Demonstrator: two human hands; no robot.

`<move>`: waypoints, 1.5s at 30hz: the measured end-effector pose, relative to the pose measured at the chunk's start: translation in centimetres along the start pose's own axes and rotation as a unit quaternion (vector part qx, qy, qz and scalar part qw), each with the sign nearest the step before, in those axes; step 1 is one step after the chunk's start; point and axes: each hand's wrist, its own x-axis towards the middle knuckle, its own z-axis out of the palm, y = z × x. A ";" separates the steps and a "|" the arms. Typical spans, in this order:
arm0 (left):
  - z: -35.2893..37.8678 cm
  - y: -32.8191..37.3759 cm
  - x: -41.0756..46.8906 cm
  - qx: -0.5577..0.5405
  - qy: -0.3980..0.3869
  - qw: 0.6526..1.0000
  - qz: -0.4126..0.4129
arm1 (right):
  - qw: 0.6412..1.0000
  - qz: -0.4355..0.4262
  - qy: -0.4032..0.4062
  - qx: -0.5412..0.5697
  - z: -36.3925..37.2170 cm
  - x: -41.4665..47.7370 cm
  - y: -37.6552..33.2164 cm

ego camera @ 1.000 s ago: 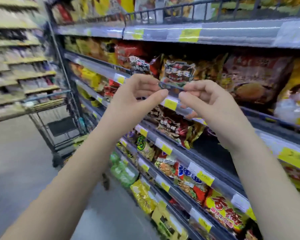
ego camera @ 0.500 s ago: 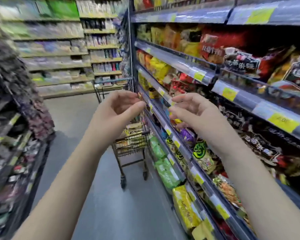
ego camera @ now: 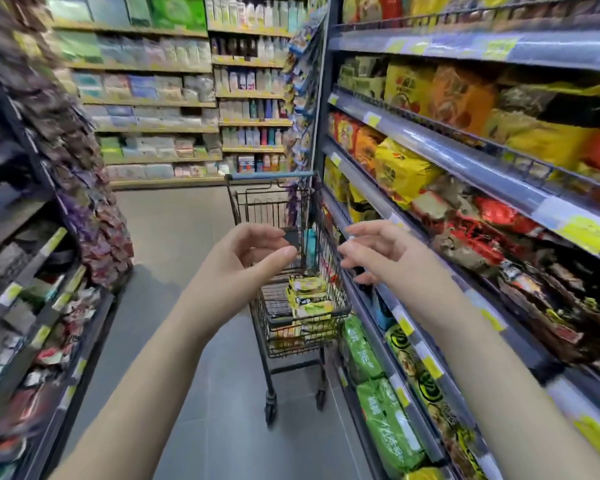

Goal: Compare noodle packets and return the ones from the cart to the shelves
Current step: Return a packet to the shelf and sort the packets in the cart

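- Straight ahead down the aisle sits the cart (ego camera: 267, 206), parked just beside the right-hand shelves (ego camera: 440, 150), handle on the far side.
- Yellow noodle packets (ego camera: 309, 299) are piled in the cart's lower basket, leaning toward the shelf side. Print is too blurry to read.
- Left hand (ego camera: 246, 261) is up in front of the cart, fingers loosely curled with the thumb sticking out toward the right hand. Nothing in it.
- Right hand (ego camera: 378, 254) is up at about the same height, close to the shelf edge, fingers slack and a bit spread, also holding nothing.
- Both hands are near each other but not touching, and neither one touches the cart or any packet.
- Right-hand shelves are crammed with noodle bags: big yellow ones (ego camera: 402, 168) higher up, red and dark ones in the middle, green packs (ego camera: 385, 420) on the lowest level. Yellow price tags run along the rails.
- Left side is a rack of dark purple hanging packets (ego camera: 84, 202), pretty smeared.
- Far end: a wall of shelves (ego camera: 153, 98) with pale boxes and bottles, grey tiled floor (ego camera: 174, 237) in between.
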 end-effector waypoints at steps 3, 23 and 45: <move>-1.1 -2.1 3.2 -0.004 -0.005 1.000 -0.020 | 1.000 0.016 -0.007 0.009 1.5 3.6 1.6; 0.2 -15.1 31.7 -0.002 -0.003 0.995 -0.100 | 0.996 0.038 -0.068 0.045 -0.8 34.0 14.1; 1.6 -31.9 50.2 -0.042 0.021 0.965 -0.258 | 0.974 0.163 -0.147 0.064 -0.9 55.8 29.8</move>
